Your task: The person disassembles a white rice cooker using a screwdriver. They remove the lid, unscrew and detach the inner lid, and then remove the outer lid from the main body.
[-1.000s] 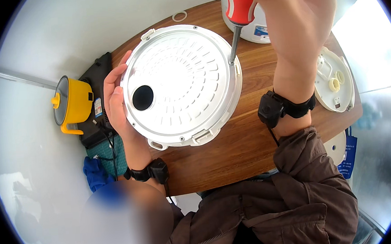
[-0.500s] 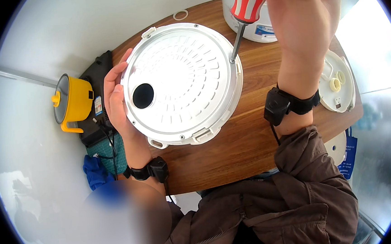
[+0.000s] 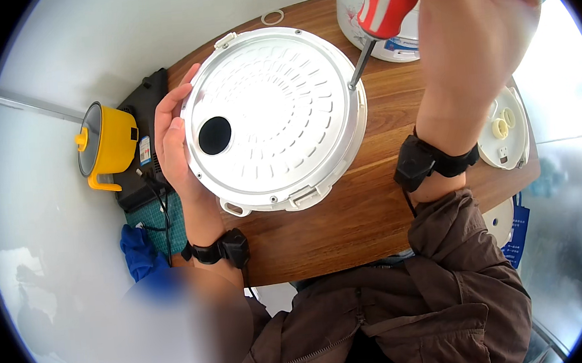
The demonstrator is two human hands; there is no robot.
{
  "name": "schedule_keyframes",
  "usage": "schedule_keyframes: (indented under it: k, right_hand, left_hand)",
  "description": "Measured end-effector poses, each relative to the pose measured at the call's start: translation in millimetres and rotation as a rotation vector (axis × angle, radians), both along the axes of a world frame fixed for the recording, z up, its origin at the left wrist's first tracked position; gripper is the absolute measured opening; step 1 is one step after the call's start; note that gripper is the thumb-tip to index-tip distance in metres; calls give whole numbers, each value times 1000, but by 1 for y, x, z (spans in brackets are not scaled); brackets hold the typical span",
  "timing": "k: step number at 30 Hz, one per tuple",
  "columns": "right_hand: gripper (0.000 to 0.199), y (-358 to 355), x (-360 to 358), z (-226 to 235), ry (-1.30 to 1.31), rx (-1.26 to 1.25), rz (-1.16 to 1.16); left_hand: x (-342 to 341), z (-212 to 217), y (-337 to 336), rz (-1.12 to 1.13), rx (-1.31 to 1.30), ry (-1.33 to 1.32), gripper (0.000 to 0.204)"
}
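A round white lid with a metallic slotted inner face and one dark round hole is raised over the wooden table. My left hand grips its left rim, fingers behind the edge and thumb in front. At the top right, a screwdriver with a red-and-white striped handle has its tip on a screw spot at the lid's right rim. My right hand is at the handle, tilted and slightly blurred; its fingers are largely cut off by the upper edge of the picture.
Behind the screwdriver stands a white appliance body. A pale ring lies beyond the lid. To the right is another white cover with cream fittings. A yellow pot, a black device and a blue cloth sit at the left.
The lid has shifted slightly up and right in view, with the screwdriver moving along. My right hand has rolled to the right around the handle. My left hand keeps its grip.
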State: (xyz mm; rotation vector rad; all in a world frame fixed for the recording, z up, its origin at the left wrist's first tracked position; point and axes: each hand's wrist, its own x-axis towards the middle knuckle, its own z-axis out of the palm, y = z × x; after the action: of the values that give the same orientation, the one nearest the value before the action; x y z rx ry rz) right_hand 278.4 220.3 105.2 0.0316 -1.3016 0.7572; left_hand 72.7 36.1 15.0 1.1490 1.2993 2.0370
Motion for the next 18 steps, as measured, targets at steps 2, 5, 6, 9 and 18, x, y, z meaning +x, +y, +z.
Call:
schedule_keyframes:
  k: [2,5,6,9,18]
  right_hand:
    - [64,1,0,1,2,3,1]
    - [65,1,-1,1,0,5,5]
    - [65,0,-1,1,1,8,7]
    - [65,0,0,2,4,10,11]
    - [66,3,3,3,-3,20,10]
  left_hand:
    - [-3,-1,-1,-13,3,15,48]
    - [-3,-1,-3,18,-18,10,47]
    - [-3,-1,-3,20,-15,12,47]
    - [-2,-1,-1,16,-6,11,46]
    - [-6,-4,1,-16,7,8,46]
